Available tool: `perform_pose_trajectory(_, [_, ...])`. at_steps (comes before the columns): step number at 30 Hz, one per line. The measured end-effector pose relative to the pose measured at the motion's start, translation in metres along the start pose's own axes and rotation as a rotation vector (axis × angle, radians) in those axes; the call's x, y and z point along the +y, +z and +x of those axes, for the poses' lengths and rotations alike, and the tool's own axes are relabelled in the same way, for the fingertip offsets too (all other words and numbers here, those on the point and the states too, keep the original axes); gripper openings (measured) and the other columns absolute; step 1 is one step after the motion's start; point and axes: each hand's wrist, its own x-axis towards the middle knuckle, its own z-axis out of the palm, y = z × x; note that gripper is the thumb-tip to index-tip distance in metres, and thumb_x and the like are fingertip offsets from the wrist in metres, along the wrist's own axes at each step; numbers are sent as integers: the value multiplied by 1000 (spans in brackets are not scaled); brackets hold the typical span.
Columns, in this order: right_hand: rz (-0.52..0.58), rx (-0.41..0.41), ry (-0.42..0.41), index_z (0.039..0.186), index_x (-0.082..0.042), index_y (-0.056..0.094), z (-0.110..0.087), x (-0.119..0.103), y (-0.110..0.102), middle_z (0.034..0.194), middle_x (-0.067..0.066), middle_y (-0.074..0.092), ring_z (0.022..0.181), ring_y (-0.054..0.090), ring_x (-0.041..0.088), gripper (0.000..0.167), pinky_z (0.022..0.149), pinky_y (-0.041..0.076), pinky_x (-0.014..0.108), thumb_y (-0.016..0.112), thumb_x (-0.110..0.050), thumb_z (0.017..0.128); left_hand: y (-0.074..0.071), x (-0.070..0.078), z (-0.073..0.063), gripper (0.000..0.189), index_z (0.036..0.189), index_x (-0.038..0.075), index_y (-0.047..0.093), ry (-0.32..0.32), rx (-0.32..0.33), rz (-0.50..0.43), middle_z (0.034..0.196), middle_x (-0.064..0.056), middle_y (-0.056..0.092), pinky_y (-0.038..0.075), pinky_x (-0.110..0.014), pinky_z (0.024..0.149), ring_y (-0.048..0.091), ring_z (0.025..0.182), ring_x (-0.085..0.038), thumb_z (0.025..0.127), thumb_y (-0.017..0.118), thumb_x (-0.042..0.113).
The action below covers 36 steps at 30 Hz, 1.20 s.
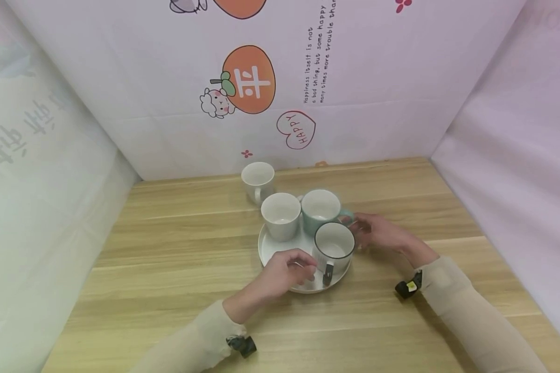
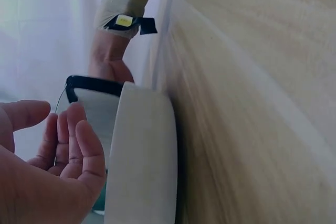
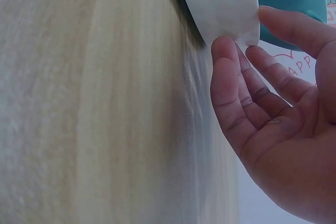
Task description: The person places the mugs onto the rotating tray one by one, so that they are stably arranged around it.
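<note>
Three mugs stand upright on a white round plate (image 1: 271,254): a plain white mug (image 1: 281,223) at the left, a teal mug (image 1: 312,225) behind, and a white mug with a dark rim (image 1: 334,242) and dark handle in front. My left hand (image 1: 284,273) hovers over the plate's front left, fingers loosely bent with nothing between them, near the dark-rimmed mug's handle. At the plate's right side is my right hand (image 1: 379,232), close to the teal mug's handle. In the right wrist view its relaxed fingertips reach the plate's edge (image 3: 223,9); firm contact is unclear.
Another white mug (image 1: 258,178) stands on the wooden table (image 1: 177,269) behind the plate, close to the printed back cloth (image 1: 168,103). White cloth walls rise on the left and right. Each forearm wears a black wrist camera.
</note>
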Motion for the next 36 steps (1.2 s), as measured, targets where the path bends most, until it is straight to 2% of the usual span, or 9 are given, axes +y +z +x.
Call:
perform_pose_trajectory(8, [6,-3,-6,138,-6,52,0,1,-1,124,26,62,92,65,27,58,67,59,42,62,9,83,-24,7,-1,26,112,-2,67,-30,71,26,95,-17,72,57,-27,72,67,80,-7,94,66,17])
perform_pose_trajectory(15, [0,3,-2,137,-7,52,0,0,-1,125,25,63,96,65,26,58,67,59,43,62,8,82,-44,9,-5,31,117,-2,64,-54,115,10,107,-23,69,55,-28,78,67,87,-10,97,65,22])
perform_pose_trajectory(21, [-16,-2,-14,137,-8,53,-1,1,-1,123,24,64,91,66,25,51,68,60,43,63,3,88,-58,12,-7,33,120,-3,63,-64,176,0,104,-13,70,54,-28,77,67,88,-10,97,64,22])
perform_pose_trajectory(26, [-30,-9,-27,138,-7,51,-1,2,0,123,25,64,95,66,26,52,69,61,42,62,3,89,-68,14,-7,30,117,-1,64,-85,230,-28,98,-6,69,53,-27,77,66,88,-11,97,64,22])
perform_pose_trajectory(31, [-41,1,-13,139,-10,52,0,4,0,123,23,65,98,66,26,52,70,61,42,61,4,89,-78,11,-7,32,116,-2,62,-81,248,-52,97,-3,68,53,-28,78,65,89,-12,99,62,25])
perform_pose_trajectory(36, [-48,2,-10,139,-10,51,1,5,0,124,23,65,99,65,27,53,71,61,42,61,4,89,-87,8,-6,38,119,-8,60,-70,263,-64,103,-7,68,56,-35,84,65,91,-12,100,61,25])
